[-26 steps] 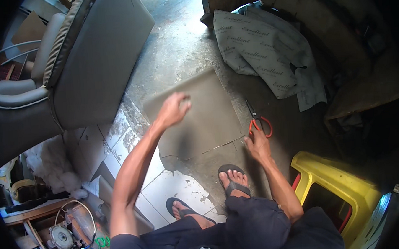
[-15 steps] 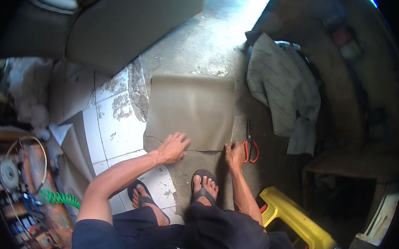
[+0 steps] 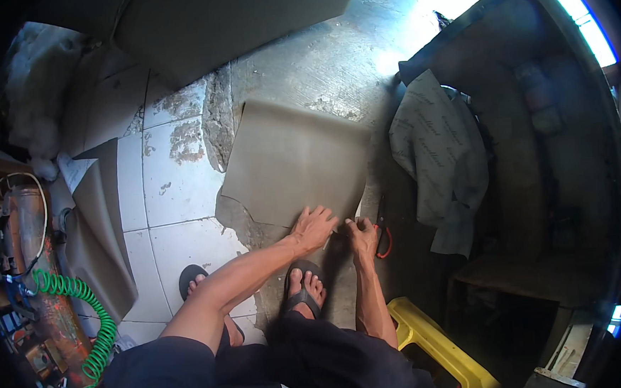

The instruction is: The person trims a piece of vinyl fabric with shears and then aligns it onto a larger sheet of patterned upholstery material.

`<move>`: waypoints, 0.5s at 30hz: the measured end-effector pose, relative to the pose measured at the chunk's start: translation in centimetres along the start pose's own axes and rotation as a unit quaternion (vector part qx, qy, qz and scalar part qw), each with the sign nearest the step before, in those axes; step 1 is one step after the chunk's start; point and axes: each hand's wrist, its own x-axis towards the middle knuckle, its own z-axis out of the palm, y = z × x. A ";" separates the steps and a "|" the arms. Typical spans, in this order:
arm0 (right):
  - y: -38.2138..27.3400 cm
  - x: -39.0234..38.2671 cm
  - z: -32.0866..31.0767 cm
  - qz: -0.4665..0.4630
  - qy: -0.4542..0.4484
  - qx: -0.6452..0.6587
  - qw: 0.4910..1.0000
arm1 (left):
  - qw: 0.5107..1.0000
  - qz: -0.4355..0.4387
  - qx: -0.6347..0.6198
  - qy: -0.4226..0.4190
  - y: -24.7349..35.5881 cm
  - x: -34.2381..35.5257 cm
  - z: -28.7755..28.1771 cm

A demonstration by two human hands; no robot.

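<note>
The left hand (image 3: 314, 226) lies spread on the near edge of a brown sheet (image 3: 294, 159) on the floor (image 3: 301, 41), while the right hand (image 3: 361, 239) has its fingertips at the near right corner. Red-handled scissors (image 3: 386, 245) lie just right of it; a yellow stool (image 3: 444, 346) stands nearer the person.

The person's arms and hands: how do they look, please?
The left hand and the right hand wear no gloves, and both forearms are bare. The left sleeve is short and dark, seemingly navy; the right sleeve is not clear.
</note>
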 end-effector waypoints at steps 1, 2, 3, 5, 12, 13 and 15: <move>-0.8 -0.5 -0.2 0.037 -0.035 0.093 0.994 | 1.000 -0.004 -0.024 -0.008 -0.2 -0.2 -0.5; -1.6 -1.1 -0.3 0.037 -0.036 0.095 0.994 | 1.000 -0.004 -0.023 -0.009 -0.3 -0.4 -0.8; -2.3 -1.7 -0.7 0.037 -0.031 0.111 0.993 | 0.999 0.005 -0.027 0.016 0.1 -0.6 -1.2; -1.1 -1.6 -0.7 -0.024 0.045 0.041 0.998 | 0.999 0.018 -0.031 0.037 0.6 -0.6 -1.3; 4.2 -0.9 -4.4 -0.070 0.144 -0.327 0.931 | 0.998 0.044 0.042 0.010 1.2 0.6 0.1; 4.5 -0.6 -4.7 -0.094 0.133 -0.316 0.935 | 0.996 0.057 0.063 0.038 1.1 0.8 0.6; 5.0 -0.5 -5.5 -0.070 0.122 -0.270 0.953 | 0.993 0.080 0.074 0.047 1.1 1.2 1.2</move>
